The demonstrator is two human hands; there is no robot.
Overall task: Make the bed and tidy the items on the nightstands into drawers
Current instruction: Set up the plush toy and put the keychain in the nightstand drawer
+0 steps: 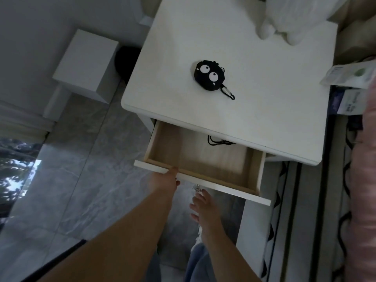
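One black round googly-eyed keychain case (210,75) lay on the white nightstand (254,110); the left hand (164,182) gripped the one open wooden drawer's (162,139) front, the right hand (205,212) hung below, fingers loosely spread.

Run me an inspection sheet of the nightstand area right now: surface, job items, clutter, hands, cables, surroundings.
Surface: white nightstand top, partly bare.
Job's things: black googly-eyed pouch with clip lies mid-top; top drawer pulled open, wood floor mostly bare.
Clutter: white fluffy item at the back edge; paper packets at the right, beside the top.
Hands: left hand holds the drawer front edge; right hand hangs below the drawer front, fingers relaxed, grip on nothing.
Cables: black cord at the drawer's back.
Surroundings: grey tiled floor, white box to the left, bedding at right.
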